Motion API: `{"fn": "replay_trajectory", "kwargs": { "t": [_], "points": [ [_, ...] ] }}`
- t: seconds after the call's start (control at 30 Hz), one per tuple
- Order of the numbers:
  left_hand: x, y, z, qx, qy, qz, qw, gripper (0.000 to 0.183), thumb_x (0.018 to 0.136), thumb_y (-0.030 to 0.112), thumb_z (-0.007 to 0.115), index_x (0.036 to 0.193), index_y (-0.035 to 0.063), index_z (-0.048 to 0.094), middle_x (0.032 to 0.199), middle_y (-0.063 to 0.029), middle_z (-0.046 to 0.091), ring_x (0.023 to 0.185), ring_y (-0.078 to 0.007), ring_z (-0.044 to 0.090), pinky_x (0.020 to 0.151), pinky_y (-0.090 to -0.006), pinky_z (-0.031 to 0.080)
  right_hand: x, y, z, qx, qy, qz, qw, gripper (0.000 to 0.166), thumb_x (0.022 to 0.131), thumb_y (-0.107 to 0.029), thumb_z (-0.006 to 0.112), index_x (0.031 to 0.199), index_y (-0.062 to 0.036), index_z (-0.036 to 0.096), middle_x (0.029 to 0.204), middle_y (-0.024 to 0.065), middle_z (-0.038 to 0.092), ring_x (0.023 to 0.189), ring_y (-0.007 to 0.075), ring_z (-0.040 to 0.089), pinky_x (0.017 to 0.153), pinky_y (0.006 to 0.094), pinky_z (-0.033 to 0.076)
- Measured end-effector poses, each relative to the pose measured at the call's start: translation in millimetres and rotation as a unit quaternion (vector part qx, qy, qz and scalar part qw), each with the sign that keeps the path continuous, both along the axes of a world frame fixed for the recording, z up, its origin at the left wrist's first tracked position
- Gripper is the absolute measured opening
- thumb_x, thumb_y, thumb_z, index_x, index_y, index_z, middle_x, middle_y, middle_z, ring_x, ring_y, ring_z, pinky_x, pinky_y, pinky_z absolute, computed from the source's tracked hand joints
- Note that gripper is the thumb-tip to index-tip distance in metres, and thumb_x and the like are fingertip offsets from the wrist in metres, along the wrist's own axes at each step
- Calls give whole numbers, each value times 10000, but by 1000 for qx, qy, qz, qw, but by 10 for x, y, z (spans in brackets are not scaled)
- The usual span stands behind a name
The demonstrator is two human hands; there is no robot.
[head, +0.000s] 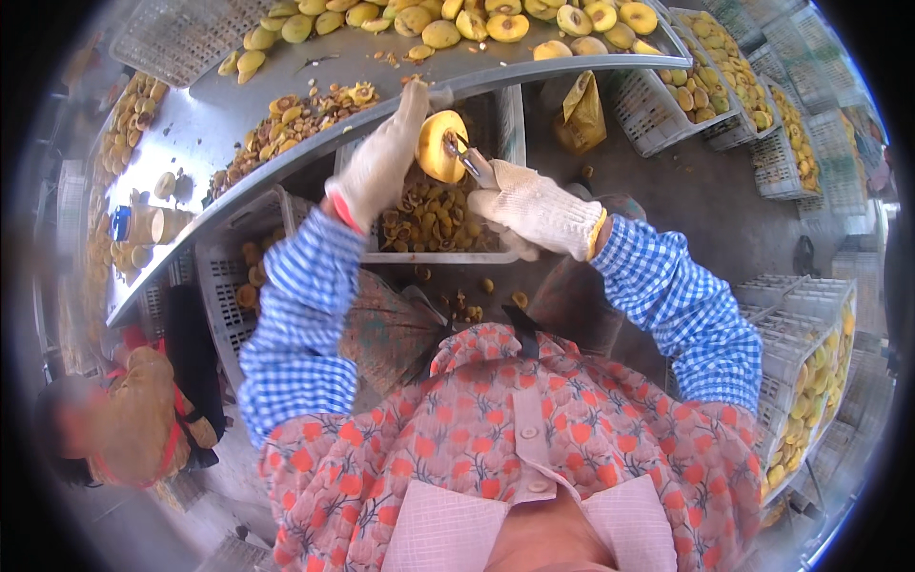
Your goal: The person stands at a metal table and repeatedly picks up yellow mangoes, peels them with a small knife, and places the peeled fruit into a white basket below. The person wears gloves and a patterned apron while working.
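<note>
My left hand (382, 161), in a pale glove, is at the left side of a halved yellow fruit (437, 146), its cut face turned to the right. The fingers on the fruit's far side are partly hidden. My right hand (536, 207), in a knitted glove with a yellow-edged cuff, grips a small metal tool (473, 163) with a short handle. The tool's tip is at the dark middle of the cut face. Below both hands, a white plastic crate (443, 257) holds many small brownish-yellow pieces.
A metal table (343, 64) with halved fruit and a heap of pits or scraps (286, 129) curves across the front. Fruit-filled crates (643, 114) stand at the right, stacked crates (793, 336) at the lower right. A person (143, 415) is at the lower left.
</note>
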State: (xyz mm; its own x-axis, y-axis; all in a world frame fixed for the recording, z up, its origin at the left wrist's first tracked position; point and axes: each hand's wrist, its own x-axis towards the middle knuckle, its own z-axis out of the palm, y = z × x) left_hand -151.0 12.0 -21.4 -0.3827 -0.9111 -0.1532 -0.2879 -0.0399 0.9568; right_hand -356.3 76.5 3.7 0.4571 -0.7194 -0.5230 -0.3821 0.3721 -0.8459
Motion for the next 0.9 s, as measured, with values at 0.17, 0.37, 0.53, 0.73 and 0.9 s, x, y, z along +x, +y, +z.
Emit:
{"fn": "replay_trajectory", "kwargs": {
  "t": [0.17, 0.37, 0.53, 0.73, 0.9],
  "points": [
    [-539, 178, -518, -177, 343, 334, 860, 361, 1051, 239, 418, 1305, -10, 484, 1247, -137, 601, 1110, -213, 589, 959, -312, 469, 241, 73, -45, 34, -139, -69, 987, 181, 933, -189, 502, 882, -16, 480, 558, 33, 470, 370, 161, 478, 349, 324, 399],
    [-388, 165, -203, -67, 270, 240, 930, 428, 1022, 335, 473, 1023, -53, 655, 965, -123, 692, 847, -150, 638, 775, -264, 507, 215, 92, -52, -15, -4, -18, 1000, 267, 952, -265, 471, 979, 1, 464, 524, 78, 543, 391, 192, 557, 404, 321, 445],
    [-207, -54, -176, 138, 206, 64, 967, 537, 1014, 459, 452, 999, -39, 652, 992, -171, 691, 862, -213, 679, 779, -312, 567, 237, 215, -60, 6, 19, -38, 999, 276, 951, -247, 492, 1005, 20, 448, 570, 79, 536, 425, 191, 559, 410, 329, 449],
    [-263, 60, -184, -21, 246, 95, 964, 658, 1010, 559, 375, 1199, -33, 593, 1089, -165, 671, 987, -225, 665, 880, -329, 549, 156, 139, -66, 36, -40, -66, 996, 206, 952, -218, 518, 922, -19, 473, 643, 35, 498, 443, 148, 511, 406, 311, 425],
    [-498, 177, -225, -29, 104, 306, 946, 572, 1032, 421, 376, 960, -48, 697, 921, -114, 712, 821, -163, 620, 786, -290, 486, 83, 200, -115, 256, -265, -87, 926, 170, 974, -207, 516, 958, -38, 521, 612, -43, 398, 437, 79, 364, 392, 247, 329]
  ]
}}
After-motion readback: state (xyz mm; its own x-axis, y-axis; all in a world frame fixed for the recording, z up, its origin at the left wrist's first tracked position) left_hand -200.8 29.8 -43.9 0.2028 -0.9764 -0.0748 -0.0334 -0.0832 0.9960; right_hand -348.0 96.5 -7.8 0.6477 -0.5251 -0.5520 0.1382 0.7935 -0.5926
